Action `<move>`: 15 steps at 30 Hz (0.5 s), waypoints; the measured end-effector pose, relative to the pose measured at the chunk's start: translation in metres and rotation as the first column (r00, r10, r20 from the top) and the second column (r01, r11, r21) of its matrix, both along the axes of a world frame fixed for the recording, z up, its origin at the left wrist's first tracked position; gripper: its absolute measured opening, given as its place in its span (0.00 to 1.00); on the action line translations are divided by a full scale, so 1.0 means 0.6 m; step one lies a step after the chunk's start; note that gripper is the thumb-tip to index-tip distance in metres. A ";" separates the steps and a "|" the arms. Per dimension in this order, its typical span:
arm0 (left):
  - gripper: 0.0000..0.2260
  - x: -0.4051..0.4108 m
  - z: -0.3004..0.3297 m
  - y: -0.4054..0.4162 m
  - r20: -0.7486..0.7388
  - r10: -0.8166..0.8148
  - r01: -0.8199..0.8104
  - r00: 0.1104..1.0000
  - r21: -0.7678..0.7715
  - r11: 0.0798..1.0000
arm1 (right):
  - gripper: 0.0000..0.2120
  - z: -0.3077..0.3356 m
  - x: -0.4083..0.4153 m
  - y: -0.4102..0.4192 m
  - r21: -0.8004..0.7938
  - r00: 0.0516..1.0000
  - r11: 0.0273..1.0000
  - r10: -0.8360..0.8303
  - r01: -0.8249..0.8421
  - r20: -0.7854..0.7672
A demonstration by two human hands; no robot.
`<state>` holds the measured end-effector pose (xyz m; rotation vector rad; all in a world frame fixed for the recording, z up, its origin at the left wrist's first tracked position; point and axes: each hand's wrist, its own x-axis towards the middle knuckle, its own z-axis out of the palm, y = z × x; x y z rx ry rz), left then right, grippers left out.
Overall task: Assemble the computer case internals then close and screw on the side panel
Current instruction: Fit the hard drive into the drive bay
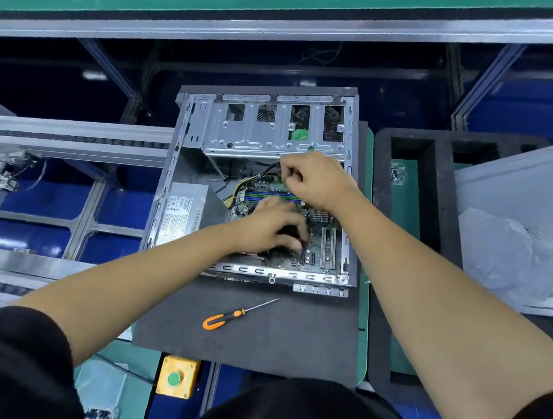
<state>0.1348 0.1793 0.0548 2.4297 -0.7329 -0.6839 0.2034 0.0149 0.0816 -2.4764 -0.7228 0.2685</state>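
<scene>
An open computer case [189,123] lies on its side on a dark foam mat [256,335]. Inside are a green motherboard [315,247], a silver power supply [183,214] at the left and a metal drive cage [269,131] at the far end. My left hand [270,229] rests over a dark part in the middle of the motherboard, fingers curled on it. My right hand [318,179] is curled near the cables [254,177] and the top edge of the board; what it pinches is hidden.
An orange-and-black screwdriver [224,319] lies on the mat in front of the case. The grey side panel [521,212] with a plastic bag [507,255] leans at the right, beside a black foam tray [434,204]. A yellow button box [178,377] sits at the bench's near edge.
</scene>
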 end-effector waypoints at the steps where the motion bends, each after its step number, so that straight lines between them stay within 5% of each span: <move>1: 0.08 -0.006 0.011 0.016 -0.040 0.026 -0.028 0.999 -0.038 0.999 | 0.05 -0.002 0.000 0.000 -0.006 1.000 1.000 0.001 -0.001 0.000; 7: 0.08 -0.040 0.052 0.109 -0.357 0.082 -0.106 0.930 -0.046 0.993 | 0.08 -0.010 0.004 0.001 -0.039 0.999 0.999 -0.018 0.017 -0.031; 15: 0.07 -0.026 0.037 0.128 -0.385 -0.136 0.144 0.913 -0.007 0.990 | 0.05 -0.020 0.008 0.001 -0.018 0.996 0.998 -0.056 0.055 -0.068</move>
